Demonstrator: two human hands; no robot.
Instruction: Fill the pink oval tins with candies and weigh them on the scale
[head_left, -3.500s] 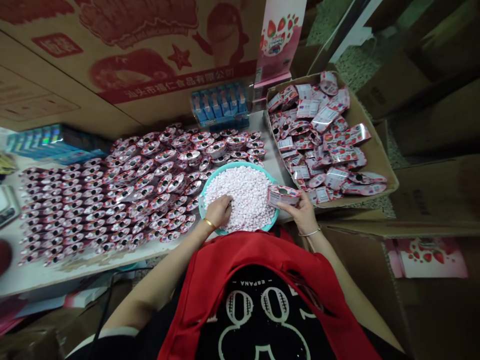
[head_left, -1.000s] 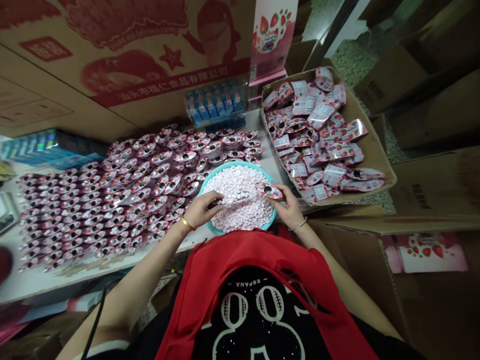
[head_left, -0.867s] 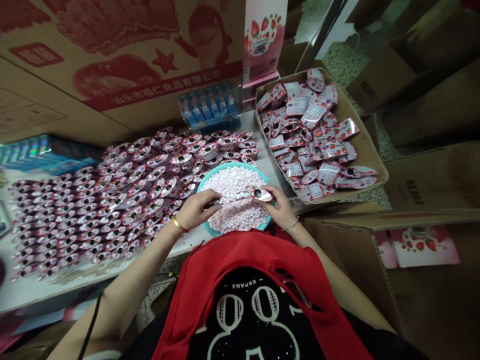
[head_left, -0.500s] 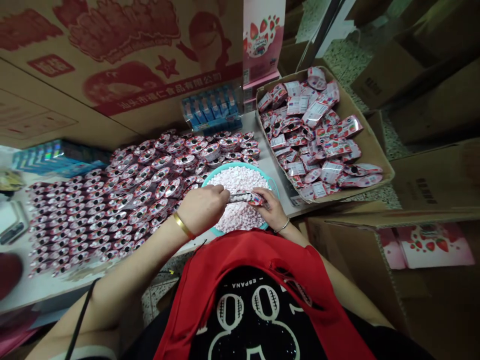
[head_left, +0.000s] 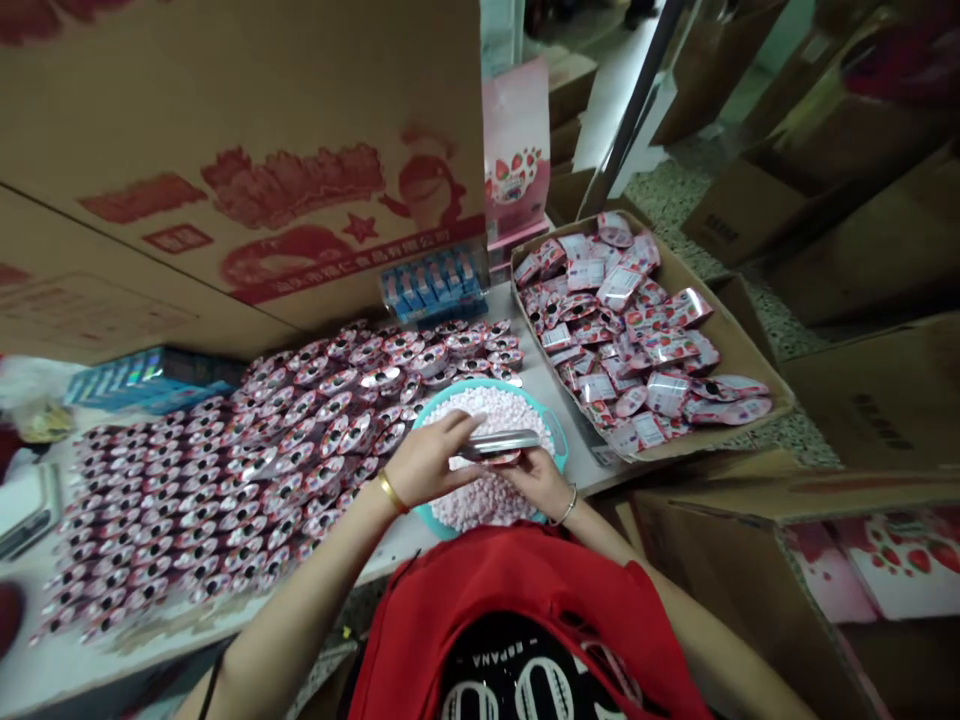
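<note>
My left hand, with a gold bracelet on its wrist, grips a metal scoop over the bowl. The scoop's smooth back faces up, so what is inside it is hidden. Just below, my right hand holds a small pink-and-red packet, mostly covered by the scoop and my fingers. Both hands are above a turquoise bowl heaped with small pale pink candies.
Rows of upright packets with dark round holes cover the table's left. A shallow carton of strawberry-printed packets stands at right. Blue boxes lie against a large cardboard box. A white device sits far left.
The scoop, earlier showing candies at the packet, is now turned over with its back up. My left hand has opened out of its fist-like hold and turned. The whole view has shifted upward.
</note>
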